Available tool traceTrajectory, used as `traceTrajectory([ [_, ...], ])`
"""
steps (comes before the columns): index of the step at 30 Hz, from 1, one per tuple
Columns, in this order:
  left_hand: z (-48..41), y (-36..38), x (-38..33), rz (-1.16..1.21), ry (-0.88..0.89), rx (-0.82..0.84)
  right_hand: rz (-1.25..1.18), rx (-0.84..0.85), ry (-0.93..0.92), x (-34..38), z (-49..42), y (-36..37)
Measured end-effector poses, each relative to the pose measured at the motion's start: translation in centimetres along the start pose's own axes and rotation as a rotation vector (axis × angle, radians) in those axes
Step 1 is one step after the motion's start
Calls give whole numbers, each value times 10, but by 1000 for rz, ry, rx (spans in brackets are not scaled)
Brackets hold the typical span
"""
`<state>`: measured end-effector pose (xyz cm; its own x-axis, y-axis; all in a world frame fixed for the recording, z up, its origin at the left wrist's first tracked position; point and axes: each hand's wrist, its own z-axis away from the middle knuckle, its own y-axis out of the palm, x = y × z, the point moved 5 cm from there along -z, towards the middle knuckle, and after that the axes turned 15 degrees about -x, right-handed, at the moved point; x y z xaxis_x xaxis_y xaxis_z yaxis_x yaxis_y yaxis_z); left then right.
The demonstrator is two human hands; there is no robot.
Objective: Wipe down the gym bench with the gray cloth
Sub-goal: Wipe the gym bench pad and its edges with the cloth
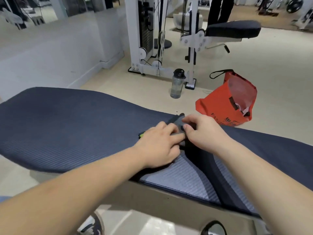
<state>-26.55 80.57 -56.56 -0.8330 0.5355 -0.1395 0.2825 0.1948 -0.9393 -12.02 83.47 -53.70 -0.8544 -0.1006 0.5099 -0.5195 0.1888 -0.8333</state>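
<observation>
The gym bench (pixel 67 126) is padded in dark blue ribbed vinyl and runs across the view, with a gap between its two pads near the middle. A small gray cloth (pixel 178 122) lies bunched on the pad beside that gap. My left hand (pixel 160 143) presses flat on the cloth's near part, fingers closed over it. My right hand (pixel 201 131) pinches the cloth's far part between thumb and fingers. A yellow-green bit (pixel 141 135) peeks out at my left fingertips; I cannot tell what it is.
An orange bag (pixel 227 102) and a clear water bottle (pixel 177 84) stand on the floor beyond the bench. A white cable machine (pixel 149 36) with a padded seat (pixel 233 28) stands further back. My shoe (pixel 94 224) shows below the bench frame.
</observation>
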Motion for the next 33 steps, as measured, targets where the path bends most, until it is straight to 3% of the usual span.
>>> traceTrajectory([
  [4, 9, -24, 50, 218, -197, 71, 17, 60, -135, 33, 13, 14],
  [6, 20, -43, 64, 376, -244, 18, -2, 155, -234, 57, 27, 33],
  [8, 39, -56, 86, 344, -330, -70, 72, 238, -259, 67, 35, 48],
  [13, 58, -55, 127, 177, -452, -145, 291, 213, -41, 31, 10, 33],
  [16, 55, -51, 132, 147, -456, -91, 432, 95, 153, -1, 2, 16],
  [18, 56, -46, 134, 59, -425, 3, 568, 87, 185, -5, 10, 13],
  [21, 59, -39, 137, -57, -379, 113, 680, 174, 24, 28, 39, 32],
  [24, 58, -37, 138, -106, -322, 132, 566, 151, -217, 67, 65, 53],
  [26, 59, -37, 138, -128, -299, 138, 493, 136, -283, 70, 60, 58],
  [31, 63, -40, 138, -90, -297, 127, 556, 100, 116, 18, 1, 44],
  [33, 67, -42, 140, -32, -311, 105, 613, 68, 111, 25, -1, 48],
])
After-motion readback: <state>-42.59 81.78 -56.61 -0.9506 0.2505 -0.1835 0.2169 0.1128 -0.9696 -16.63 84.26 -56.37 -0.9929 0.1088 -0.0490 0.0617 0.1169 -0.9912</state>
